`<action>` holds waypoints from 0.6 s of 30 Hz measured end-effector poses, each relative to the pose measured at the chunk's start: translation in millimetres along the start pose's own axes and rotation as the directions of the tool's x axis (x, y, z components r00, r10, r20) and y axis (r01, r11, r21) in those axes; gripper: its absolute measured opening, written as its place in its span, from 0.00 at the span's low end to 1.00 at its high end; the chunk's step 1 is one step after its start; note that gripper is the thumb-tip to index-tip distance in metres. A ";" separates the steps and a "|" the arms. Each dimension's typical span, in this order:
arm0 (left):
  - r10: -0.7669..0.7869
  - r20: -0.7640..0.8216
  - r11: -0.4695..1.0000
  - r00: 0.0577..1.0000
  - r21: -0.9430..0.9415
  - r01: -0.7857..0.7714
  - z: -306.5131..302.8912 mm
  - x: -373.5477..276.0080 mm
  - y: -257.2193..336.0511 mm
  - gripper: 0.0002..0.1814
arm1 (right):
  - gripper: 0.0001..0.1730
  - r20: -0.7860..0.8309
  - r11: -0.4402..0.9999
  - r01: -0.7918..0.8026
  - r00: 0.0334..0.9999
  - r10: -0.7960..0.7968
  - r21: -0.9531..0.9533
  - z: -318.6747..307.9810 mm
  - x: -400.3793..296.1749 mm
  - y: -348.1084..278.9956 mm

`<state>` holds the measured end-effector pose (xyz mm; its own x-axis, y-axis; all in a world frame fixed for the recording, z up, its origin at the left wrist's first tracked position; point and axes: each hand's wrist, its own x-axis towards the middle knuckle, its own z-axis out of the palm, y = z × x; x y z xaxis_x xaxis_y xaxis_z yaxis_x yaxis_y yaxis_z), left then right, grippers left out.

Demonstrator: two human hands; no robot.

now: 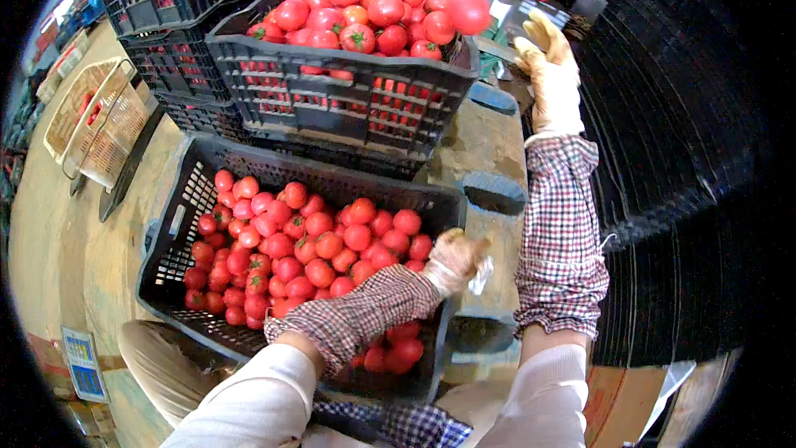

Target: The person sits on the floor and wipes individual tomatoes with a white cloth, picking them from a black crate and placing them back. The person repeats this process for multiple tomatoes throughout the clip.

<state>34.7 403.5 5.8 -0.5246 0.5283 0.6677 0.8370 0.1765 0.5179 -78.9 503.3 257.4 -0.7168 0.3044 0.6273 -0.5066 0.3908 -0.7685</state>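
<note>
My left hand (456, 261), in a pale glove, is over the right rim of a black plastic crate (329, 165) of red tomatoes (311, 242). A small white scrap (481, 275) shows at its fingertips; whether the fingers grip it I cannot tell. Farther up on the right, my gloved right hand (551, 68) is raised with fingers apart and holds nothing. Just left of it, apart from the glove, a blurred tomato (469, 13) shows at the right end of a heaped second crate (336, 84). Checked sleeve covers wrap both my forearms.
More black crates (146, 6) are stacked at the upper left. A beige basket (99, 124) stands on the floor beyond. At right rises a large stack of black ribbed material (659, 168). A blue-edged pallet (494, 193) lies between. A scale display (85, 364) is at lower left.
</note>
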 end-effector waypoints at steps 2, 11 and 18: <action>-0.352 0.097 0.932 0.931 -0.053 0.358 -56.1 -15.7 -3.0 0.18 | 0.24 0.007 0.986 -0.130 0.992 0.130 0.102 2.0 -47.1 -27.4; -0.637 -0.312 0.532 0.705 -0.839 0.110 -404.1 -148.9 -18.4 0.22 | 0.15 -0.197 0.693 -0.721 0.684 0.703 -0.030 -74.4 -320.7 -96.3; -0.648 -0.431 0.554 0.628 -0.832 0.000 -466.4 -214.7 4.7 0.27 | 0.13 0.191 0.803 -0.539 0.786 0.588 -0.254 33.3 -285.1 -170.7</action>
<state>78.6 -96.4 114.3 -0.9387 -0.1410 0.3146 0.3344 -0.5936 0.7320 195.9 320.9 205.6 -0.9529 0.3027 0.0167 0.1016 0.3707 -0.9232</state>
